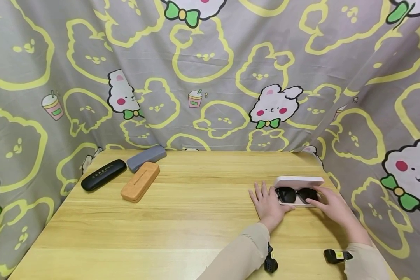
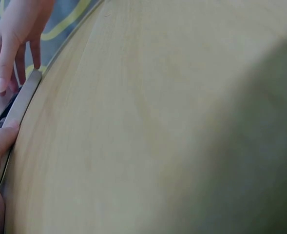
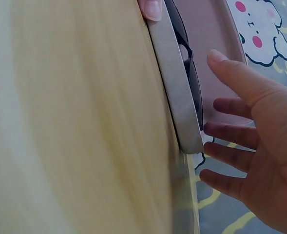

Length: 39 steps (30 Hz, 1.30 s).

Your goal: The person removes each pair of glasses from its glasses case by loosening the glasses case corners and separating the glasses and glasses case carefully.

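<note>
Head view showed the sunglasses (image 1: 287,195) lying in a case (image 1: 299,180), long axis running rightward from the left hand (image 1: 269,207), its fingers spread and thumb against the case's front, to the right hand (image 1: 331,203), whose parted fingers hovered nearer, over one end, gripping nothing.

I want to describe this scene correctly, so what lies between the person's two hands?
The sunglasses, inside the open case, lie between the left hand and the right hand; the head view shows this.
</note>
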Motion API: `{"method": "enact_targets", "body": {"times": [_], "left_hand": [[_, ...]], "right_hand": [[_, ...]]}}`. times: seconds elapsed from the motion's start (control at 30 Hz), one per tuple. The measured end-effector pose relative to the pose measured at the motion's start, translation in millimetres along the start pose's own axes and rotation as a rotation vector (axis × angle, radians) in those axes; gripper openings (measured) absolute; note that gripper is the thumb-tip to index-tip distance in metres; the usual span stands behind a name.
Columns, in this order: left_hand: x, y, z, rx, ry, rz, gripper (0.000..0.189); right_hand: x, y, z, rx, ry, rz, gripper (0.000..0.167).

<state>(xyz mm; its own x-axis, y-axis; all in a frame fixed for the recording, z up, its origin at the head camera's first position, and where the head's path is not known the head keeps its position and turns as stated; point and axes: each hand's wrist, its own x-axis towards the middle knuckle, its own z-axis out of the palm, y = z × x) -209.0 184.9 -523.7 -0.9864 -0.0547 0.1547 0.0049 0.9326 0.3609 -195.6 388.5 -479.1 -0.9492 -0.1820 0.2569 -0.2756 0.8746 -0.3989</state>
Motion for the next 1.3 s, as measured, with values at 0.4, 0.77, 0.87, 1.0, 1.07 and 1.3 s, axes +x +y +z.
{"method": "enact_targets", "body": {"times": [0.4, 0.77, 0.87, 1.0, 1.07, 1.3], "left_hand": [[-0.5, 0.4, -0.8, -0.015, -0.004, 0.004, 0.096], [-0.3, 0.1, 0.8, -0.006, 0.013, 0.006, 0.096], [-0.6, -0.1, 0.8, -0.006, 0.014, 0.008, 0.095], [-1.0, -0.1, 0.2, -0.007, 0.008, 0.01, 0.095], [-1.1, -0.1, -0.3, -0.009, 0.007, 0.01, 0.095], [-0.8, 0.1, -0.7, -0.011, 0.011, 0.007, 0.096]], "right_hand": [[4.5, 1, 11, 0.007, -0.027, 0.039, 0.065], [7.3, -3, 13, -0.008, -0.027, 0.062, 0.062], [8.2, -3, 13, -0.014, -0.037, 0.074, 0.062], [8.8, -3, 13, -0.019, -0.048, 0.082, 0.061], [8.9, -4, 12, -0.021, -0.054, 0.088, 0.062], [9.0, -5, 10, -0.022, -0.048, 0.094, 0.064]]}}
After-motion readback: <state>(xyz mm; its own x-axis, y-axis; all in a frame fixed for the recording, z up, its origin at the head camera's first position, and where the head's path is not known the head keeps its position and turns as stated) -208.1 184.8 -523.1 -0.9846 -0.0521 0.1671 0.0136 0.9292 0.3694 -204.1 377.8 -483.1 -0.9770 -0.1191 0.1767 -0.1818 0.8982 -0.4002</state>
